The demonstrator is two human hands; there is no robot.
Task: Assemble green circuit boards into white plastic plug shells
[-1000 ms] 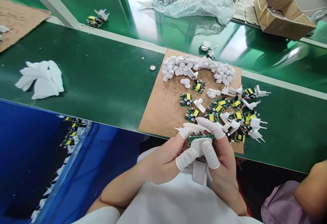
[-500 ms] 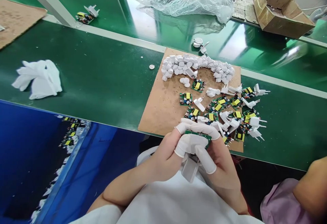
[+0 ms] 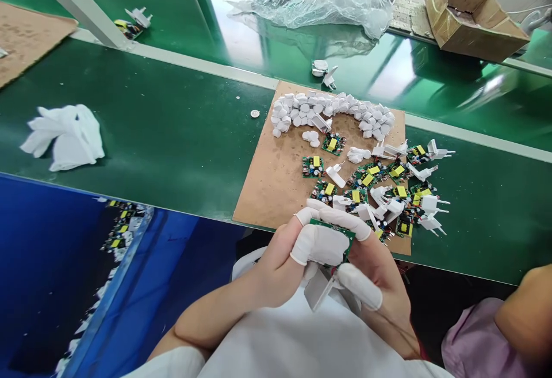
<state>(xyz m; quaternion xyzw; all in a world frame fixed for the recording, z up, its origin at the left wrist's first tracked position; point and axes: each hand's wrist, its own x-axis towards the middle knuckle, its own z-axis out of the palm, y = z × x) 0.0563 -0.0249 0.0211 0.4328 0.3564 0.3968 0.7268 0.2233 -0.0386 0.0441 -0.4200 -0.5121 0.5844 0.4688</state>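
Between my hands, in front of my body, is a green circuit board with a white pad on its face. My left hand, in white finger cots, grips the board from the left, its thumb on the pad. On the right side my right hand holds the board's far edge with its fingers, its thumb lifted off the face. A white plug housing hangs below the board. Beyond my hands, boards with yellow parts, white plug pieces and a curved heap of white pads lie on a cardboard sheet.
White gloves lie on the green table at left. Plastic film and an open carton are at the back. A blue bin holds more boards at lower left. Another person's arm is at lower right.
My right thumb has lifted off the board's face and moved right, uncovering more of the white pad. The board and housing have tilted slightly. On the rear belt, the loose pieces have shifted left.
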